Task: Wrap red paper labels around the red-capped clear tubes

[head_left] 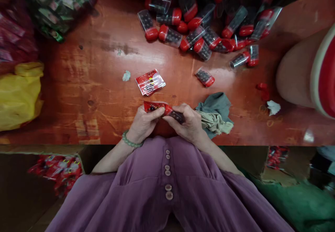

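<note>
Near the table's front edge, my left hand (146,121), with a green bead bracelet at its wrist, is closed on a red printed packet (154,106). My right hand (190,124) grips a clear tube (178,117) of dark balls. The tube's left end meets the packet; whether it is inside the packet's mouth I cannot tell. Just beyond my hands lies a small stack of flat red packets (150,82). A similar red-capped tube (205,77) lies on its side to the right of the stack. Beside my right hand is a crumpled grey-green cloth (216,113).
Many red-capped tubes (170,36) lie heaped at the back of the wooden table (110,96). A large tub (298,68) stands at right. Bags, one a yellow bag (19,97), crowd the left. Below the edge, an open box holds red packets (61,171).
</note>
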The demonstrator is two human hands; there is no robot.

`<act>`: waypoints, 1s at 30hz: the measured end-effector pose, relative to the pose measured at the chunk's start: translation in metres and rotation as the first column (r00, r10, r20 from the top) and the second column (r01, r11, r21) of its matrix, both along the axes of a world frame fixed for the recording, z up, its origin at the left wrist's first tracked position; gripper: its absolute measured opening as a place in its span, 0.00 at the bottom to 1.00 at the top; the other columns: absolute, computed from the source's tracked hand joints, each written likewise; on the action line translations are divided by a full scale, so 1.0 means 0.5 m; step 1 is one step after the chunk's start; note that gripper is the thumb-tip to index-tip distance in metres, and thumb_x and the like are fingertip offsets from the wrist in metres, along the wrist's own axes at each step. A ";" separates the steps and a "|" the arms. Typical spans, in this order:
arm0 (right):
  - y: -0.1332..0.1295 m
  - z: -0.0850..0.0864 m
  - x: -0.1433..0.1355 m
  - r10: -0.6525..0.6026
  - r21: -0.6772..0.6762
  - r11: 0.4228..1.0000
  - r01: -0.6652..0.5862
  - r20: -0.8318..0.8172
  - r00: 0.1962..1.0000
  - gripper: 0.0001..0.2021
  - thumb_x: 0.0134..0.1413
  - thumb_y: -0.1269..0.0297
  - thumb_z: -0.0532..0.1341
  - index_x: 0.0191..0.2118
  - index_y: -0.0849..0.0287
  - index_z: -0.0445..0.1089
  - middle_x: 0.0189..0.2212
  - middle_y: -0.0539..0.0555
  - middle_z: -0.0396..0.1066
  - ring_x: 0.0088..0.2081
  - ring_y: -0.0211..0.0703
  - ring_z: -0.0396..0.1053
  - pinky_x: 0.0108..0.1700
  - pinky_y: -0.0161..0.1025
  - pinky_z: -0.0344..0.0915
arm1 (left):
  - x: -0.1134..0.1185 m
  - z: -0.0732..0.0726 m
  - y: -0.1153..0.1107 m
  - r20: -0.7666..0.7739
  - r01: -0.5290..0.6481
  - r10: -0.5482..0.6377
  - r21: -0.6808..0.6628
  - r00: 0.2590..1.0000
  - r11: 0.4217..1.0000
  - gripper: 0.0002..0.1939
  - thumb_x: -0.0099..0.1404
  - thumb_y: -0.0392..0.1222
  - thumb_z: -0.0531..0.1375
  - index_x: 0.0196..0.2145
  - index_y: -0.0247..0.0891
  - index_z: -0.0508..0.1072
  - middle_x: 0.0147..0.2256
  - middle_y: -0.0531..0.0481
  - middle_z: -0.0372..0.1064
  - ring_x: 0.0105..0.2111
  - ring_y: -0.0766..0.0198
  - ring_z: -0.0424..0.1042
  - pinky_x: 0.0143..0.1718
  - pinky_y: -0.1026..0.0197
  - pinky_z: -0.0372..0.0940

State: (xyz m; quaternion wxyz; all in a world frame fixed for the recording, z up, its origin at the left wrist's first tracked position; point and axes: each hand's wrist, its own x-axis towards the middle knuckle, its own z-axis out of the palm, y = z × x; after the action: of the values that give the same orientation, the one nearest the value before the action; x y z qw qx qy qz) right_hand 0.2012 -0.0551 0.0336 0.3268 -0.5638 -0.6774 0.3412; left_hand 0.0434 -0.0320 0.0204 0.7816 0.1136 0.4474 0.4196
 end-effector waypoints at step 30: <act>0.034 -0.008 -0.012 0.040 0.075 0.997 -0.028 -0.158 0.987 0.09 0.58 0.58 0.66 0.45 0.50 0.75 0.35 0.51 0.77 0.33 0.41 0.72 0.37 0.42 0.70 | -0.057 -0.016 0.035 -0.225 0.206 -0.124 0.385 0.966 0.900 0.20 0.53 0.49 0.72 0.44 0.44 0.81 0.38 0.48 0.80 0.38 0.62 0.78 0.44 0.60 0.73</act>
State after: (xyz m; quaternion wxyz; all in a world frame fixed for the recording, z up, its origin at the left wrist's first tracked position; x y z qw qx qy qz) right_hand 0.1954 -0.0381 0.0295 0.3943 -0.5108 -0.6705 0.3660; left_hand 0.0149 -0.0146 0.0125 0.7262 0.3512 0.4139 0.4219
